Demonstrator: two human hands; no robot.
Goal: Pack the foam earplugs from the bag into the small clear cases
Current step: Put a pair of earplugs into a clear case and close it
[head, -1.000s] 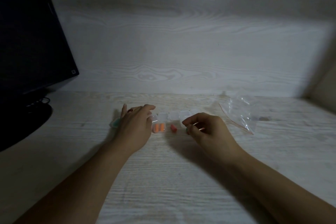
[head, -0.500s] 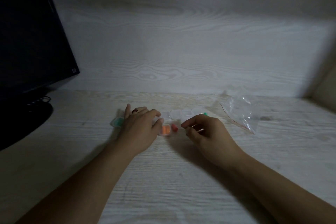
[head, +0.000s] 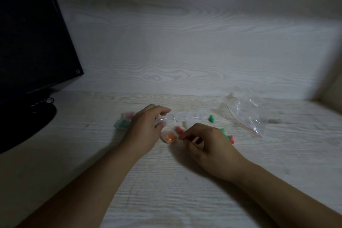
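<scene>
A small clear case holding orange earplugs (head: 169,136) lies on the table between my hands. My left hand (head: 146,129) pinches a clear plastic piece (head: 162,119) just above it, seemingly that case's lid. The fingertips of my right hand (head: 205,142) are pinched at the case's right corner. A loose pink earplug (head: 179,129) lies just behind it. More loose plugs lie to the right: a green one (head: 211,118), then a green (head: 223,131) and a pink one (head: 232,139) beside my right hand. Several empty clear cases (head: 192,115) stand in a row behind. The plastic bag (head: 248,114) lies at the right.
Two filled cases, one green (head: 123,123) and one pink (head: 129,114), sit left of my left hand. A dark monitor (head: 33,42) on its stand (head: 42,116) fills the left side. The wooden back wall (head: 185,52) rises close behind the cases.
The orange-filled case has moved toward me and to the right, out of the row. My right hand has drawn back to it, uncovering loose green and pink earplugs.
</scene>
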